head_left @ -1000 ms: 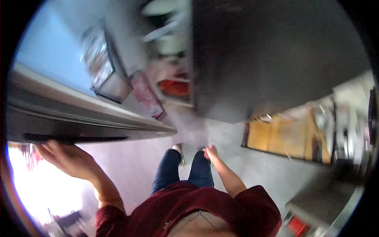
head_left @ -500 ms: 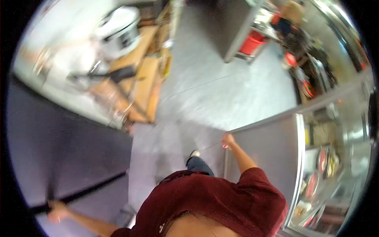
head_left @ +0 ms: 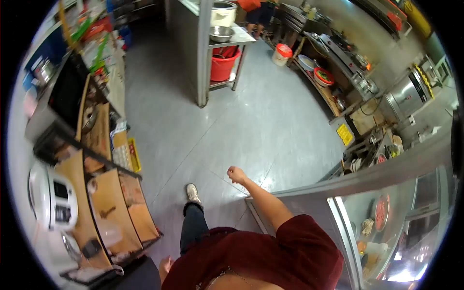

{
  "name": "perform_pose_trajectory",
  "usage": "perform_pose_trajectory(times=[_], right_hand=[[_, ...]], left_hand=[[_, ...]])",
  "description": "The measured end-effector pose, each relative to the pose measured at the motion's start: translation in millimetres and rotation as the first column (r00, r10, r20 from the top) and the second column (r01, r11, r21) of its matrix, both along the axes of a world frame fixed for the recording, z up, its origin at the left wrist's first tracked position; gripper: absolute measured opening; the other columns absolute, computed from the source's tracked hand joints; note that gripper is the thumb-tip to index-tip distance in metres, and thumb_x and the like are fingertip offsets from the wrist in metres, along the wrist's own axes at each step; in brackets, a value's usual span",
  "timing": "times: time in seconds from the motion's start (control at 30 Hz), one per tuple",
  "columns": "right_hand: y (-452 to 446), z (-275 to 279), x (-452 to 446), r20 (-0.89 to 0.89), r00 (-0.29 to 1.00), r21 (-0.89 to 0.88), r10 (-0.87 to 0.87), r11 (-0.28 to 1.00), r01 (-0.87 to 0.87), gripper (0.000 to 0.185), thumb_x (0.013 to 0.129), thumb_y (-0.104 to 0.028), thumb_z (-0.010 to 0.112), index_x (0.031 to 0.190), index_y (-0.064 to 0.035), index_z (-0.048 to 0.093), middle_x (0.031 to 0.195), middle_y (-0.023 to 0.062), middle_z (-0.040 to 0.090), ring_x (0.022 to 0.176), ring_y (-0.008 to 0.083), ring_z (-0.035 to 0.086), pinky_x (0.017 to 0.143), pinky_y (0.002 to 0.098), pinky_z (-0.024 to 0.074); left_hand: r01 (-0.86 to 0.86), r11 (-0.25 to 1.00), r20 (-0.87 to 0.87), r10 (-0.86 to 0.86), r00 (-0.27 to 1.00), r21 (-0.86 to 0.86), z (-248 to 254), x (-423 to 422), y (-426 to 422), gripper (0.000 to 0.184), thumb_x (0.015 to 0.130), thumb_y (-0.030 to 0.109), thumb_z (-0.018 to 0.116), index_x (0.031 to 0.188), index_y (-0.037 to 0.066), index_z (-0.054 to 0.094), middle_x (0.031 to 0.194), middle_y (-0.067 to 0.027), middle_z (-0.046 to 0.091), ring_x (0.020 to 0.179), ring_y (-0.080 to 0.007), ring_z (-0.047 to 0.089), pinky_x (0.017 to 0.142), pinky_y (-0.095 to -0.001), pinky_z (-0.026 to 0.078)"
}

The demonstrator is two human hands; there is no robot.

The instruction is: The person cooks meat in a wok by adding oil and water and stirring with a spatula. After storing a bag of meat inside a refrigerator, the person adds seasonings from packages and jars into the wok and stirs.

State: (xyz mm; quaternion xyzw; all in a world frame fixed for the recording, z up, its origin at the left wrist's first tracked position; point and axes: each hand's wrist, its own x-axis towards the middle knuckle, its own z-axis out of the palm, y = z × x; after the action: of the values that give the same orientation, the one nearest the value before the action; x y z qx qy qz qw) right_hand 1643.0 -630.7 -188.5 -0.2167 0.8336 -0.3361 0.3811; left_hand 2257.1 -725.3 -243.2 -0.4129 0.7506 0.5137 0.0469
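My right hand (head_left: pixel 237 175) is out in front of my body above the grey tiled floor (head_left: pixel 193 145), its fingers curled closed with nothing visible in them. It is nearest to the corner of a metal-framed partition (head_left: pixel 290 203). Low beside my body is my left hand (head_left: pixel 166 266), mostly hidden by my dark red shirt (head_left: pixel 251 251), so its fingers cannot be made out. It is near a dark panel (head_left: pixel 140 278) and a wooden shelf unit (head_left: pixel 113 193). One shoe (head_left: pixel 192 193) is stepping forward on the floor.
A white rice cooker (head_left: pixel 53 195) and a microwave-like box (head_left: pixel 67 96) stand along the left. Ahead, a steel table (head_left: pixel 244 36) holds a metal bowl (head_left: pixel 221 33) above a red bucket (head_left: pixel 223 65). A person (head_left: pixel 261 14) stands beyond. Stoves (head_left: pixel 343 50) line the right.
I have moved forward into the kitchen. My left hand has left the dark bar on the panel and come in beside my body. My right hand has moved away from the partition's edge.
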Motion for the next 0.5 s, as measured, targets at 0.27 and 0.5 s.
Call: perform_pose_trajectory(times=[0.27, 0.5], right_hand=[[150, -8, -121, -0.019, 0.681, 0.253, -0.732, 0.655, 0.712, 0.021, 0.076, -0.018, 0.05, 0.077, 0.0004, 0.06, 0.059, 0.0139, 0.059, 0.045, 0.0234, 0.057, 0.042, 0.0356, 0.0449], [211, -57, -90, 0.245, 0.03, 0.455, -0.969, 0.143, 0.879, 0.022, 0.079, -0.016, 0.045, 0.072, 0.0013, 0.056, 0.064, 0.0197, 0.058, 0.05, 0.0301, 0.058, 0.043, 0.0407, 0.0474]], left_hand=[[0.569, 0.774, 0.38, -0.456, 0.805, -0.278, -5, -582, -387, 0.046, 0.088, 0.029, 0.035, 0.127, 0.005, 0.041, 0.122, -0.0223, 0.045, 0.114, -0.0345, 0.044, 0.097, -0.0416, 0.033], [0.366, 0.916, -0.616, -0.386, 0.687, -0.167, 190, -1063, -308, 0.024, 0.089, 0.021, 0.044, 0.098, 0.002, 0.054, 0.075, -0.0019, 0.055, 0.068, -0.0107, 0.05, 0.065, -0.025, 0.043]])
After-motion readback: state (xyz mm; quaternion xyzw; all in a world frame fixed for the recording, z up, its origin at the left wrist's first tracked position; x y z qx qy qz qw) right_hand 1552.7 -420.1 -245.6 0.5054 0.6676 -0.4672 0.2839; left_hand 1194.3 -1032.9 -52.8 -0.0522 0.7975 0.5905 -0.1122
